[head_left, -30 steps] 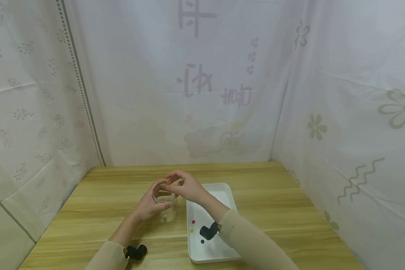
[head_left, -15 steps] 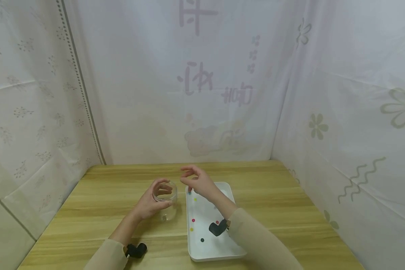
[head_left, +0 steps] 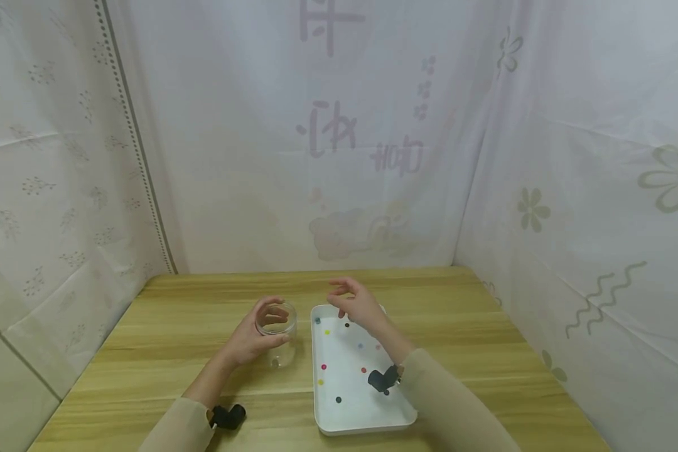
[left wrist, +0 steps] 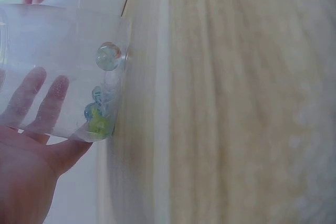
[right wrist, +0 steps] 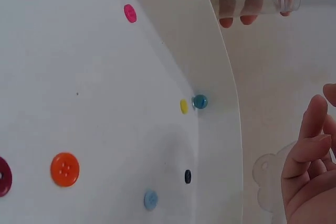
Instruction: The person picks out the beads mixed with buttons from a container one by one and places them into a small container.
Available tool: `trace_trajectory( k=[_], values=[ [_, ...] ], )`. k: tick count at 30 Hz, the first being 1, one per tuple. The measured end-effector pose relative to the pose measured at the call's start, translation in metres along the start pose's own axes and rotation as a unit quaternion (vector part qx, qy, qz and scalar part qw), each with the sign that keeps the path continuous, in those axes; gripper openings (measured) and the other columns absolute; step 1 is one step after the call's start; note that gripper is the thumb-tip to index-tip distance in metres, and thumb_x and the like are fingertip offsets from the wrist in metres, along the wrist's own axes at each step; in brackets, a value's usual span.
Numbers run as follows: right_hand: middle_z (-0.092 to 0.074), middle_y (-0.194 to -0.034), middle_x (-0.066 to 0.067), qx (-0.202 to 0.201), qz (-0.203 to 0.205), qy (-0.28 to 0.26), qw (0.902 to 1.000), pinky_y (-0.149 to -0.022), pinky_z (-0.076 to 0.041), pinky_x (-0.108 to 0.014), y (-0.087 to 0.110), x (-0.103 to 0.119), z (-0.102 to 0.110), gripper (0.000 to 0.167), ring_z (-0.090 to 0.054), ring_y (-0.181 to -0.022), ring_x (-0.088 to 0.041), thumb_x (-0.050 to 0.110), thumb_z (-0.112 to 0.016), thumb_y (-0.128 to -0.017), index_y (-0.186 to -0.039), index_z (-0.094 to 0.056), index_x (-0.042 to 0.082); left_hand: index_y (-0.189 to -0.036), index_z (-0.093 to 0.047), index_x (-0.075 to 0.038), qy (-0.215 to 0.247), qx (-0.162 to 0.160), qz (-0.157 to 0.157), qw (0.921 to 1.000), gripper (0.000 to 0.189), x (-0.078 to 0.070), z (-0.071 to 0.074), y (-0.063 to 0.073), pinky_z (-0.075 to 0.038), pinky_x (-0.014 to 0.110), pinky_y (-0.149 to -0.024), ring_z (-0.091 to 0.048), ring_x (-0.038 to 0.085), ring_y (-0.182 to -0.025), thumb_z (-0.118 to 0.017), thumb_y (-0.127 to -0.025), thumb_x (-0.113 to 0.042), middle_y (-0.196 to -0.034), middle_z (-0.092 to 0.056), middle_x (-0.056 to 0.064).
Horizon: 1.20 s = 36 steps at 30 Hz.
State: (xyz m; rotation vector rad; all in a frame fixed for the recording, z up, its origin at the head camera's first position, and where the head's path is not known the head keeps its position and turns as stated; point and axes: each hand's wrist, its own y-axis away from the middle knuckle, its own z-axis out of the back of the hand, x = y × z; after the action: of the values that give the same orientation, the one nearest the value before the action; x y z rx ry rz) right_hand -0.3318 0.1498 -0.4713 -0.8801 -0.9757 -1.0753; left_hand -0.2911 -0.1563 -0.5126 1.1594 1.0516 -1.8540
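A clear jar [head_left: 282, 356] stands upright on the table, mouth up, with my left hand [head_left: 247, 344] gripping its side near the rim. Several glass marbles [left wrist: 108, 56] lie at its bottom, clear, bluish and yellow-green. To the right, my right hand [head_left: 363, 309] hovers over the far end of a white tray [head_left: 347, 417], fingers loosely bent and nothing visible between them. In the right wrist view the tray holds a blue-green marble [right wrist: 200, 102] by its wall. Scattered buttons lie there too, including an orange button [right wrist: 65, 169], a pink button [right wrist: 130, 13] and a light blue button [right wrist: 150, 200].
The wood-grain table [head_left: 203, 314] carries the jar and, right beside it, the tray. Pale patterned curtains [head_left: 248, 157] enclose the table at the back and both sides. A black wrist camera [head_left: 228, 417] sits on each forearm.
My right hand has left the jar's mouth and moved right over the tray, uncovering the blue-green marble and more buttons. My left hand stays on the jar.
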Motion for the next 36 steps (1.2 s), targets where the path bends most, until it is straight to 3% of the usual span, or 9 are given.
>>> trace_trajectory(
  k=[4,11,16,25,36],
  values=[
    [-0.072,-0.129,-0.013,-0.003,-0.006,0.016,0.9999,-0.057,-0.046,-0.024,0.003,-0.004,0.005,0.047,-0.066,-0.07,-0.017,0.024,-0.076,-0.105,-0.149,-0.063,0.013,-0.156,-0.042,-0.01,-0.001,0.0,0.002,1.0,0.075,0.0,0.0,0.0,-0.061,0.055,-0.102,-0.057,0.057,-0.139,-0.085,-0.095,-0.009,-0.144,-0.06,0.031],
    [-0.074,-0.124,-0.011,-0.005,-0.022,0.051,0.9984,-0.062,-0.051,-0.029,0.008,-0.007,0.007,0.042,-0.069,-0.071,-0.019,0.025,-0.077,-0.104,-0.143,-0.068,0.014,-0.157,-0.042,-0.01,-0.002,-0.002,0.001,1.0,0.076,0.0,0.0,0.001,-0.06,0.055,-0.103,-0.058,0.057,-0.139,-0.085,-0.094,-0.01,-0.144,-0.06,0.031],
    [-0.074,-0.118,-0.01,0.009,-0.042,0.077,0.9961,-0.063,-0.05,-0.028,0.008,-0.012,0.007,0.041,-0.072,-0.073,-0.023,0.021,-0.075,-0.105,-0.142,-0.067,0.008,-0.157,-0.042,-0.01,-0.003,-0.003,0.0,1.0,0.076,0.001,0.0,0.001,-0.061,0.055,-0.102,-0.058,0.057,-0.139,-0.085,-0.095,-0.01,-0.144,-0.06,0.031],
    [-0.076,-0.111,-0.005,0.038,-0.064,0.111,0.991,-0.063,-0.051,-0.027,0.009,-0.012,0.007,0.042,-0.074,-0.079,-0.022,0.026,-0.076,-0.103,-0.142,-0.068,0.01,-0.157,-0.041,-0.009,0.003,0.001,-0.008,1.0,0.076,0.003,0.001,-0.001,-0.062,0.048,-0.101,-0.057,0.059,-0.139,-0.085,-0.094,-0.009,-0.144,-0.059,0.033],
    [-0.078,-0.11,-0.006,0.052,-0.059,0.102,0.9916,-0.063,-0.053,-0.028,0.003,-0.01,-0.005,0.039,-0.073,-0.077,-0.019,0.022,-0.077,-0.102,-0.138,-0.069,0.007,-0.157,-0.041,-0.007,0.01,0.003,-0.011,0.9999,0.076,0.002,0.0,0.0,-0.062,0.048,-0.1,-0.057,0.06,-0.138,-0.085,-0.095,-0.009,-0.144,-0.058,0.034]
  ],
)
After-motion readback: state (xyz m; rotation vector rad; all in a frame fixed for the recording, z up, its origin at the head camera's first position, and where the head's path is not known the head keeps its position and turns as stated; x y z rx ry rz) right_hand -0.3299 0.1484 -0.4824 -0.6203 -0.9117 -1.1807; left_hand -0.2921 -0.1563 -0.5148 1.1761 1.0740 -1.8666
